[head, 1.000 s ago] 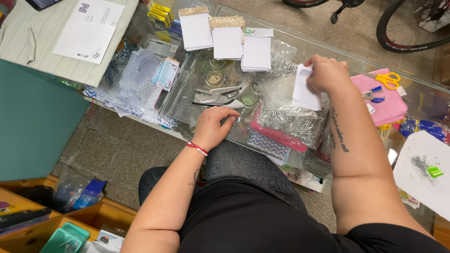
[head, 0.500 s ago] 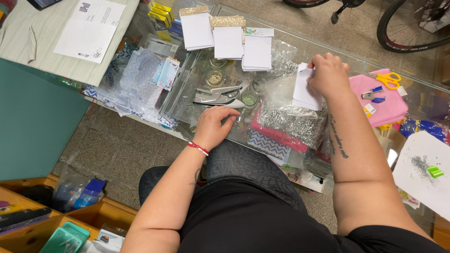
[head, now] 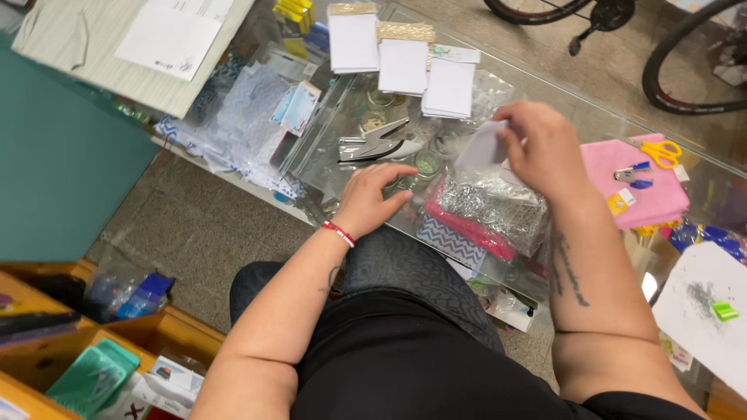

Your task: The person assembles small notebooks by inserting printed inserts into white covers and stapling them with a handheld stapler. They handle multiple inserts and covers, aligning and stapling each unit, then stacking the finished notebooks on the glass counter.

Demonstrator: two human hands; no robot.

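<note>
Right hand (head: 545,148) pinching white card (head: 484,145)

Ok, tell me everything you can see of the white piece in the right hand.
The white piece looks like a small, thin, plain paper or card slip, roughly rectangular, with no visible marks. The right hand pinches its right edge between thumb and fingers, which hide that part. It is held tilted, just above the glass tabletop and over a clear bag of silvery material. The left hand is apart from it, resting lower on the glass.
</note>
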